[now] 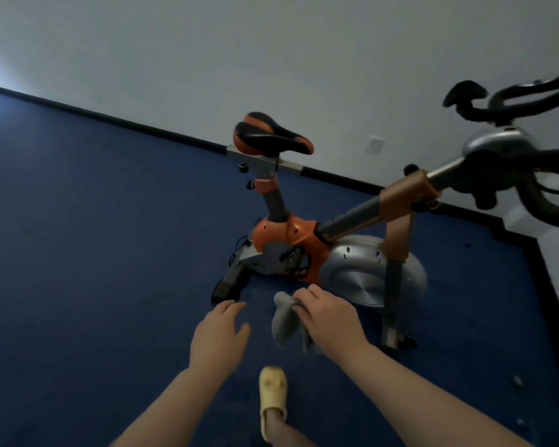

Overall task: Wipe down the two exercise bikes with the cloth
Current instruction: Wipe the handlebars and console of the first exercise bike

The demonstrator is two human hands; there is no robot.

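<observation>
Gripping grey cloth [286, 321], right hand [331, 317], no writing legible

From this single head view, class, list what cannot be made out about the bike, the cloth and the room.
- Exercise bike: handlebars blurred and cut off by the right edge.
- Second bike: not in view.
- Cloth: partly hidden inside the right hand; the left hand holds nothing.
- Wall plate: too small and blurred to identify.
- Pedals: lost in shadow.

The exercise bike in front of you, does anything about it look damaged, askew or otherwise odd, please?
Nothing stands out: the exercise bike stands upright on the blue floor, saddle level. The right hand grips the cloth.
</observation>
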